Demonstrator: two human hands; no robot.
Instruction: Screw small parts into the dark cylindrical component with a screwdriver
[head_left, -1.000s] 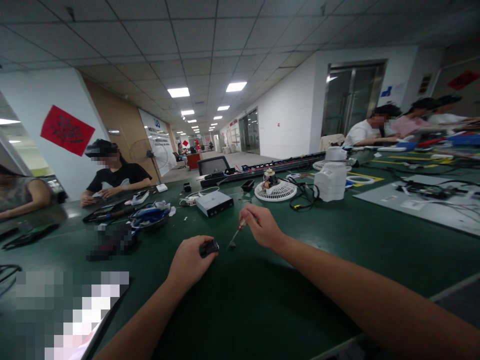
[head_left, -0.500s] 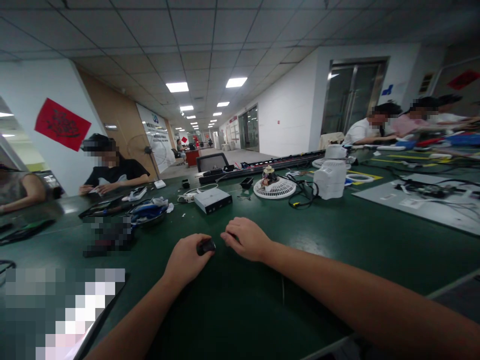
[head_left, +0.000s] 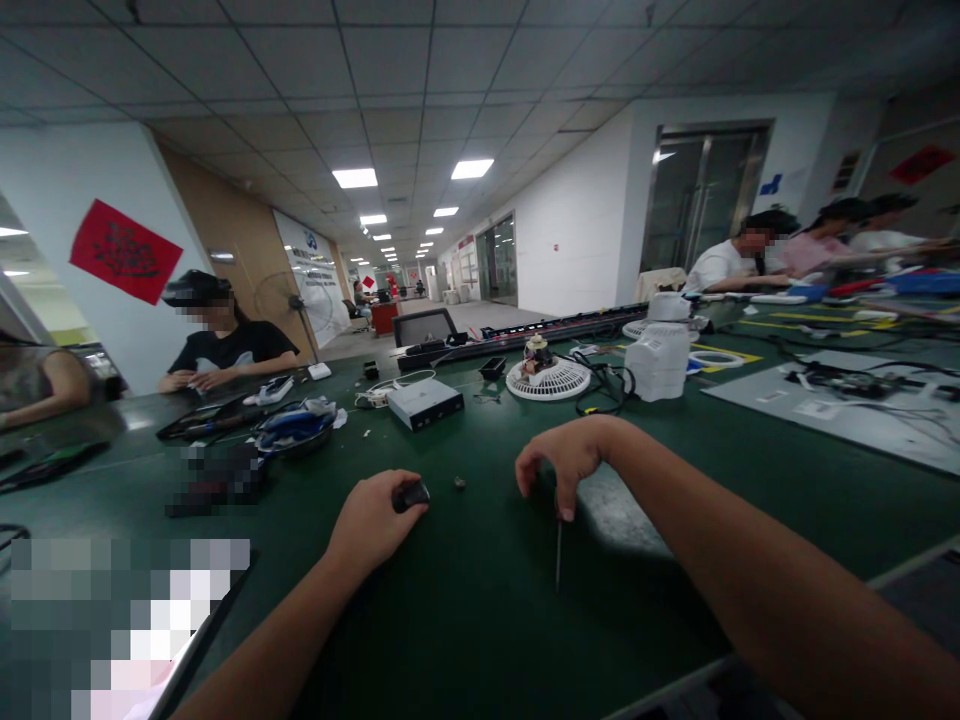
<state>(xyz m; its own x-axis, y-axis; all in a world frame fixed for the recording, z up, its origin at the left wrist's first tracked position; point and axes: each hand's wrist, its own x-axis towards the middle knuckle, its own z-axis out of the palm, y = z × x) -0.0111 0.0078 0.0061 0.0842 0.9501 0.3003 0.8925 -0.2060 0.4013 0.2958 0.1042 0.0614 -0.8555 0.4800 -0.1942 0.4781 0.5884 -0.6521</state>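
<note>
1. Head view: I see left grip (head_left: 371, 520) closed round small black part (head_left: 412, 494), resting on green surface (head_left: 465, 620).
2. Thin screwdriver (head_left: 558, 555) lies on surface, handle end under arched right grip (head_left: 562, 462); clasped or just touched, I cannot tell.
3. Loose screw (head_left: 459, 483) sits between grips.

One left hand (head_left: 371, 522), one right hand (head_left: 566, 455), one screwdriver (head_left: 558, 555), one black part (head_left: 412, 495), one tiny piece (head_left: 459, 483)
</note>
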